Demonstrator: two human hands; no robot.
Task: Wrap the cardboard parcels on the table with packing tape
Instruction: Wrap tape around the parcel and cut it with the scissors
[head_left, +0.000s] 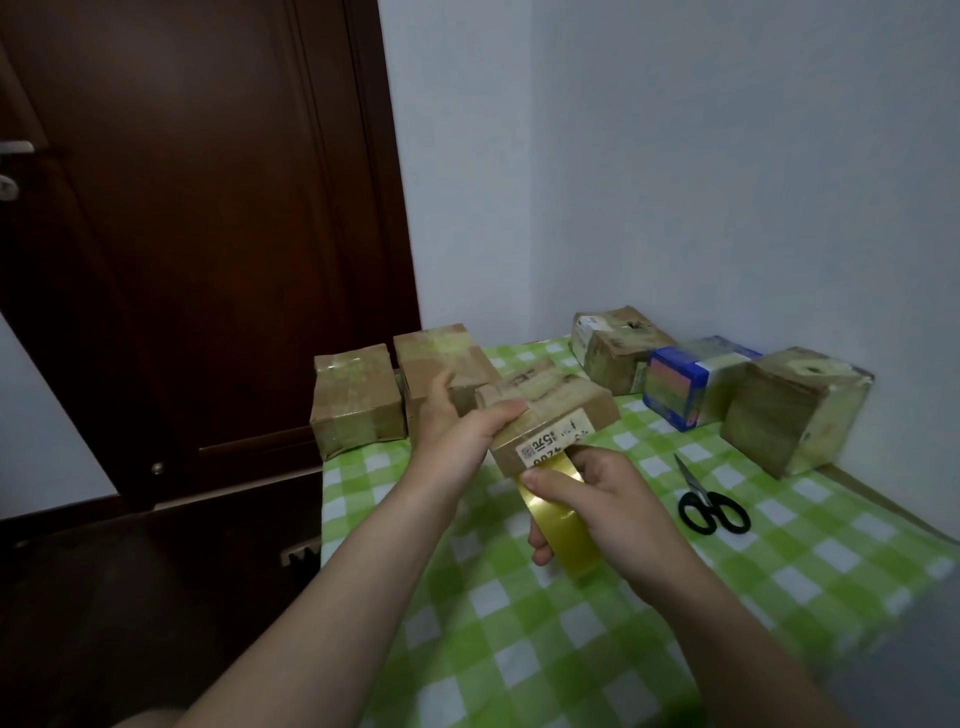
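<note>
My left hand (457, 431) grips a small cardboard parcel (556, 410) with a white label and holds it above the table. Just below the parcel's near end, my right hand (608, 509) grips a yellowish roll of packing tape (558, 525). A strip from the roll runs up against the parcel's near face.
Two taped brown parcels (358, 400) (441, 364) stand at the table's far left edge. Another brown parcel (615, 345), a blue and white box (691, 382) and a cube-shaped parcel (795, 410) line the wall. Black scissors (709, 501) lie on the green checked tablecloth (571, 649). A dark door (197, 234) is on the left.
</note>
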